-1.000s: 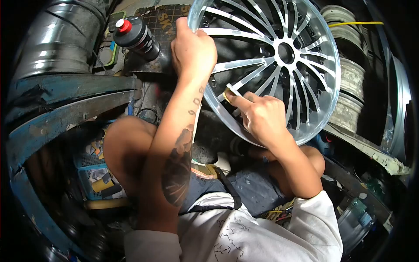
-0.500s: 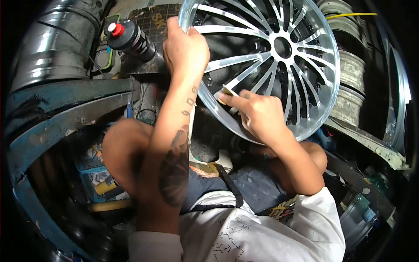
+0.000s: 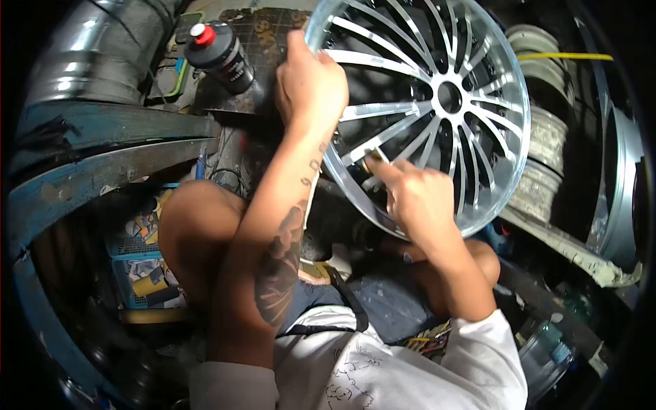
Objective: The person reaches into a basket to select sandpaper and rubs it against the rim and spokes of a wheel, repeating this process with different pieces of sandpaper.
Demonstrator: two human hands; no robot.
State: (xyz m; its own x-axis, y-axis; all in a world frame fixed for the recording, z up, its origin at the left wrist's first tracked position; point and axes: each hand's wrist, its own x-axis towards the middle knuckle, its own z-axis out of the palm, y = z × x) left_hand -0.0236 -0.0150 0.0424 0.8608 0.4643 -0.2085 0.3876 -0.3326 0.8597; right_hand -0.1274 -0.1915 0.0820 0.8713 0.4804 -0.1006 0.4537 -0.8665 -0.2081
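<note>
A silver multi-spoke alloy wheel stands tilted in front of me, dark between its spokes. My left hand is closed around its left edge, with the fingertips hidden behind the rim. In my right hand is a small folded piece of sandpaper, yellowish with a pale edge. The fingers press it against a lower-left spoke, near that spoke's outer end. Left of my left hand, a dark bottle with a red and white cap stands on a grimy board.
Stacked wheels line the right side, with a yellow strip across them. A blue metal beam runs along the left, below a large shiny wheel barrel. Blue baskets with paper scraps sit by my left knee.
My right hand has shifted slightly inward along the spoke with the sandpaper. My left hand keeps its hold on the rim. The whole view has moved a little.
</note>
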